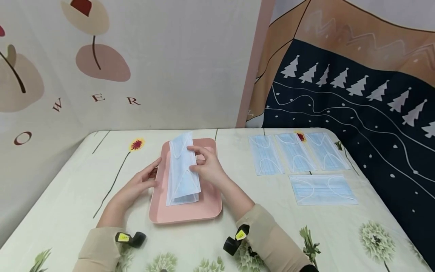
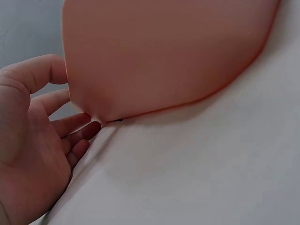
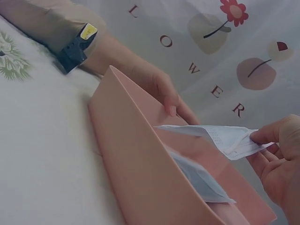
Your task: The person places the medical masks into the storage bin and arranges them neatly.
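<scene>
A pink rectangular tray [image 1: 210,206] stands on the table in the head view. My left hand [image 1: 137,185] is at its left side, holding the wall by the rim. In the left wrist view the fingers [image 2: 77,124] bend against the tray's corner. My right hand [image 1: 210,168] pinches a light blue face mask [image 1: 180,158] between thumb and fingers, tilted above the tray. Seen from the right wrist, the held mask [image 3: 225,138] is raised at the pinched end. Another blue mask [image 3: 201,180] lies inside the tray below it.
Several blue masks lie flat at the right: three upright side by side, including the leftmost mask [image 1: 266,155], and a sideways mask [image 1: 323,189] in front. A flower-patterned cloth [image 1: 102,166] covers the table. A printed curtain [image 1: 190,75] hangs behind the back edge.
</scene>
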`<state>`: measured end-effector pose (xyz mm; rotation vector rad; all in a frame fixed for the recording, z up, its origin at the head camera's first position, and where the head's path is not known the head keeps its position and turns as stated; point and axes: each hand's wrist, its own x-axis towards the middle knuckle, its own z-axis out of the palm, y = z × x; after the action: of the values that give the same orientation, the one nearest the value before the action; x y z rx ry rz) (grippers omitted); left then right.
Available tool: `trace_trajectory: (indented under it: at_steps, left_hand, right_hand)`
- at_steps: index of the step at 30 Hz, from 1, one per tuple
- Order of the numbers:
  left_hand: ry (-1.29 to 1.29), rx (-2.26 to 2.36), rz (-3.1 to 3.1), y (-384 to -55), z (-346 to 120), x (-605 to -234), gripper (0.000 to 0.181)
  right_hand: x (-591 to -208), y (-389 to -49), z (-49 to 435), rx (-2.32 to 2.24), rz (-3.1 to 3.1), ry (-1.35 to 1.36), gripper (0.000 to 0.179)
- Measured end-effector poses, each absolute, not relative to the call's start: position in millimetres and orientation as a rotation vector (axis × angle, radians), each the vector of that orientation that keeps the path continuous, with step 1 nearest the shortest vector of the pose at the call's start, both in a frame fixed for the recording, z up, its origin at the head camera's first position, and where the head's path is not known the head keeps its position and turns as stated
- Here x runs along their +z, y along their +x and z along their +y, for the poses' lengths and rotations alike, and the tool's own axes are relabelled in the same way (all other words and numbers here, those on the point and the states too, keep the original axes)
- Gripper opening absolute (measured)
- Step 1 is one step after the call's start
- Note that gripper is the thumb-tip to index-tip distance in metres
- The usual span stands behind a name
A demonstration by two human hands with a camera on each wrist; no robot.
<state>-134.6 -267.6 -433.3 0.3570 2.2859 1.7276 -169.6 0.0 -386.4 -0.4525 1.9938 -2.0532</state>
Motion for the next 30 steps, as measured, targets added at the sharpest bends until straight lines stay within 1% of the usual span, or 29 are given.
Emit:
trace_trajectory:
  at_steps: [7, 23, 30]
  left_hand:
    - [0.426, 1.717, 2.255, -136.9, -272.7, -433.3, 0.073]
    - [0.389, 1.7, 2.25, -135.0, -270.4, -432.3, 0.074]
    - [0.374, 1.691, 2.264, -135.0, -270.6, -431.5, 0.075]
  right_hand:
    - [-392.1, -171.4, -6.9, -2.06, 1.988, -0.427, 0.061]
    - [-407.9, -167.8, -13.9, -2.004, 2.049, -0.357, 0.059]
    - [-411.2, -167.9, -15.2, -1.873, 2.17, -0.345, 0.059]
